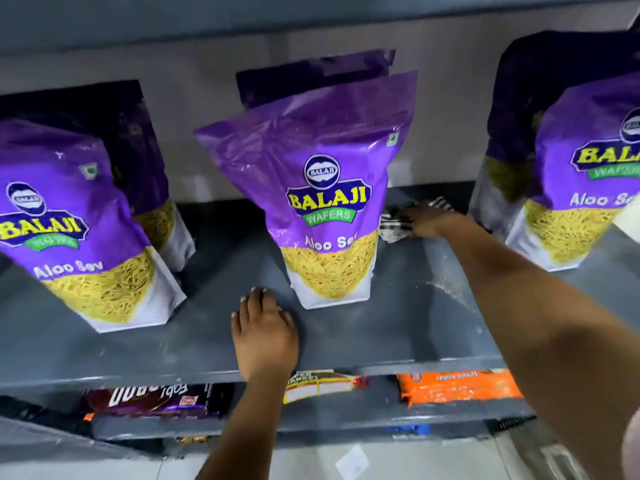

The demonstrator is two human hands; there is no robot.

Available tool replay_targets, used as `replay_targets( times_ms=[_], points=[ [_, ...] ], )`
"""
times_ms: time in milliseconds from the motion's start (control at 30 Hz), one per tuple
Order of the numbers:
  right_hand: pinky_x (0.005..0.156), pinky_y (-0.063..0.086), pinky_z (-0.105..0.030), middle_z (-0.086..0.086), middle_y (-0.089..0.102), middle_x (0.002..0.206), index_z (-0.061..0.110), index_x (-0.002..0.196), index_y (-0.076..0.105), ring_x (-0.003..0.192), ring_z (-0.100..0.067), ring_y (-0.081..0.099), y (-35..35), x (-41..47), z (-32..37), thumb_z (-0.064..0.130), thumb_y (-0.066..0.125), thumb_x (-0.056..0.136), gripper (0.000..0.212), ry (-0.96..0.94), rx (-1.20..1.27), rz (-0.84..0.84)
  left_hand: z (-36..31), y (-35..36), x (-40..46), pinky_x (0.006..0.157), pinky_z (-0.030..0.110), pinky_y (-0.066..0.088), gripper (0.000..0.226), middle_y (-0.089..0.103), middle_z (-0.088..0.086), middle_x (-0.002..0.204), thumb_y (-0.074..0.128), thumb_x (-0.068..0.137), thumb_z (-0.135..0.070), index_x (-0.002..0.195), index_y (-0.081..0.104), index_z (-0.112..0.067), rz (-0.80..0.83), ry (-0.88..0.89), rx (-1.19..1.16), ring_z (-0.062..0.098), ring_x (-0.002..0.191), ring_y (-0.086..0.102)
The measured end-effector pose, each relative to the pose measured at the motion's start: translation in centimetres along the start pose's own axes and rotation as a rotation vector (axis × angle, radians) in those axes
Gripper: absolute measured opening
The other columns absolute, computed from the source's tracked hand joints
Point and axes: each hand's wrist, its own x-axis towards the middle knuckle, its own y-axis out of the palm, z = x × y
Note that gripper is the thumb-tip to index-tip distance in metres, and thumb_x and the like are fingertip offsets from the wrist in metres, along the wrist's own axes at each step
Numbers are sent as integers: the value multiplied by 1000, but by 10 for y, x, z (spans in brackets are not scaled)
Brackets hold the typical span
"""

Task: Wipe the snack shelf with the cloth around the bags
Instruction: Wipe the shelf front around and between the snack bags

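Observation:
Purple Balaji Aloo Sev bags stand in three groups on the grey snack shelf (391, 327): a left bag (74, 230), a middle bag (322, 188) and a right bag (581, 181), each with another bag behind it. My right hand (427, 221) reaches deep between the middle and right bags and presses a checked black-and-white cloth (394, 228) onto the shelf. My left hand (265, 332) rests flat, palm down, on the shelf in front of the middle bag, with nothing in it.
Pale dust marks (450, 289) lie on the shelf right of the middle bag. Below the shelf's front edge sit a dark purple packet (152, 400), a yellow-and-red packet (322, 384) and an orange cookie packet (460, 386). Another shelf hangs overhead.

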Motion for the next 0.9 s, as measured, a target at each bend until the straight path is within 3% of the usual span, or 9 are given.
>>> replay_targets(
  times_ms=[200,367,500,633,700,767,833,900],
  points=[
    [101,45,-33,-16,55,132,19,117,60,116,-30,55,12,-31,-14,-3,49,79,45,-49,12,11,3,-2,-8,102,56,36,57,56,25,127,23,80,-26,119,53,3,24,-6,-18,44,120,49],
    [109,38,-38,-12,48,134,29,107,65,124,-29,47,28,-71,-18,1,48,79,44,-68,-60,-58,6,-5,-6,114,47,17,46,35,16,147,36,92,-17,135,35,-3,80,-19,-8,33,138,25],
    [104,43,-44,-6,46,134,34,103,63,123,-32,48,41,-109,-24,2,41,81,45,-35,-92,-92,5,-7,-5,115,47,16,46,34,18,147,37,92,-16,136,35,-1,88,-13,-24,34,139,24],
    [99,47,-37,-3,49,137,30,110,63,119,-29,52,52,-165,-32,-1,42,82,47,13,-108,-142,6,-7,-6,114,49,17,45,37,22,145,39,92,-13,133,37,3,85,-3,-36,38,137,27],
    [95,47,-35,-1,53,134,31,107,65,116,-28,55,54,-194,-41,0,44,82,46,67,-94,-131,6,-7,-8,113,50,16,44,38,24,144,40,91,-12,132,38,4,82,3,-39,39,136,27],
    [90,50,-36,-2,61,124,44,82,66,109,-28,59,49,-216,-53,-3,46,77,51,100,-51,-67,6,-8,-9,113,50,16,44,37,24,144,39,91,-12,133,38,4,92,2,-39,39,136,27],
    [78,55,-32,-8,70,108,45,58,59,93,-28,65,33,-226,-66,-11,44,69,59,181,41,-38,6,-8,-9,114,50,15,46,34,23,146,37,92,-14,134,35,4,111,-7,-28,38,137,25],
    [59,49,-19,-9,70,94,36,66,61,74,-24,63,10,-219,-66,-17,40,71,57,213,136,-107,4,-7,-8,114,50,14,46,33,23,147,37,92,-14,135,34,4,112,-7,-23,38,138,23]
  ],
)
